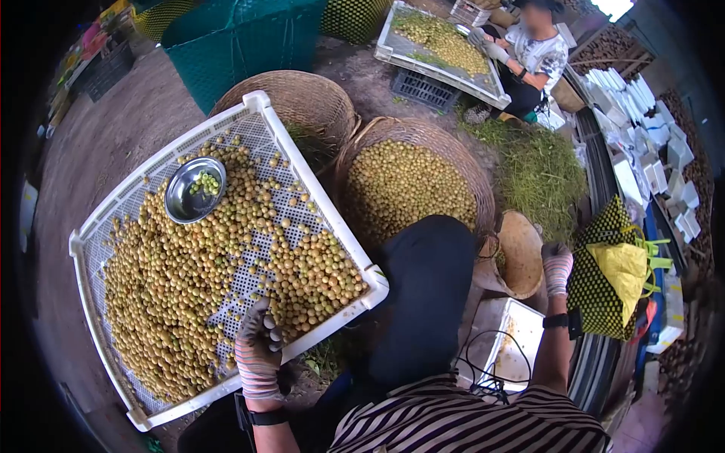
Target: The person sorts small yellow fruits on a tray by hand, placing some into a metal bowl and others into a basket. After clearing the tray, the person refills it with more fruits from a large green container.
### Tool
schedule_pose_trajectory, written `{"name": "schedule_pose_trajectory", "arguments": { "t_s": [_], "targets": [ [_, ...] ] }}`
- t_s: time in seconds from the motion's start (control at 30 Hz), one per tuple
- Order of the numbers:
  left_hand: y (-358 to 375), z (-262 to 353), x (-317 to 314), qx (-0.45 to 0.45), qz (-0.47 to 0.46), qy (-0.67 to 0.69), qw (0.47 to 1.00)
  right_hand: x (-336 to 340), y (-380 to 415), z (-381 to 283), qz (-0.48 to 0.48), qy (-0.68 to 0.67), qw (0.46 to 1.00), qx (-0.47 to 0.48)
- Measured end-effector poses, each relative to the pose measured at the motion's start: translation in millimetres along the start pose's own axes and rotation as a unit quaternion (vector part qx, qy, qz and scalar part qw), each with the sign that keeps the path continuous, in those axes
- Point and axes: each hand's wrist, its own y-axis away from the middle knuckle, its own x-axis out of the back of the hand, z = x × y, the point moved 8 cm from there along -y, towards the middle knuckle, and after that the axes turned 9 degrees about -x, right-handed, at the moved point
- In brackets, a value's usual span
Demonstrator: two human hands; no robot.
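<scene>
White plastic tray [317, 177] lies at ten o'clock, heaped with small yellow-green fruit [162, 291], light, round and likely to roll or bruise. The gloved left hand [258, 349] rests spread on them, gripping nothing; scooping loosely seems wisest. At three o'clock, the right hand [557, 266] hangs loosely curled, empty.

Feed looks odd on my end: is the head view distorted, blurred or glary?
Head view: strong fisheye, black corners, the tray edges bowed; light is even, with glare only on the bowl; the left hand is sharp, the right hand a little soft.
</scene>
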Motion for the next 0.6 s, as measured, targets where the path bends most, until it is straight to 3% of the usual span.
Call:
{"name": "schedule_pose_trajectory", "arguments": {
  "t_s": [0.13, 0.17, 0.2, 0.23, 0.3, 0.37, 0.4, 0.43, 0.47, 0.5, 0.6],
  "targets": [
    [-1.7, 1.7, 6.9, -0.004, -0.043, 0.005, 0.999, 21.0, 41.1, 87.2, 0.015, 0.041, 0.996, -0.080],
    [-2.5, 0.4, 7.5, 0.004, -0.052, 0.018, 0.998, 13.5, 49.4, 123.2, 0.001, 0.127, 0.984, -0.127],
    [-2.4, -0.4, 7.3, 0.009, -0.059, 0.033, 0.998, -10.8, 61.5, 188.1, -0.048, 0.271, 0.948, -0.162],
    [-2.4, -1.8, 7.7, 0.012, -0.062, 0.030, 0.998, -23.2, 96.1, 206.7, -0.210, 0.266, 0.905, -0.256],
    [-4.2, -1.1, 11.7, 0.007, -0.063, 0.026, 0.998, -47.4, 125.1, 215.8, -0.373, 0.251, 0.841, -0.299],
    [-4.9, -1.1, 11.3, 0.008, -0.049, 0.011, 0.999, -80.9, 103.5, 222.1, -0.396, 0.251, 0.857, -0.214],
    [-4.5, 1.0, 12.0, 0.004, -0.037, 0.001, 0.999, -77.1, 89.7, 190.3, -0.321, 0.030, 0.914, -0.247],
    [-4.8, 0.3, 13.8, 0.006, -0.019, 0.009, 1.000, -66.8, 66.3, 148.8, -0.236, -0.196, 0.914, -0.265],
    [-7.3, -1.6, 13.1, 0.001, -0.034, 0.021, 0.999, -64.4, 37.1, 99.7, -0.193, -0.242, 0.941, -0.136],
    [-8.4, -2.3, 11.5, -0.010, -0.052, 0.026, 0.998, -65.5, 13.0, 48.7, -0.196, -0.294, 0.934, -0.053],
    [-9.3, -4.4, 5.5, -0.024, -0.060, 0.074, 0.995, -22.1, 25.8, -188.1, -0.160, -0.371, 0.912, 0.067]
  ]
}}
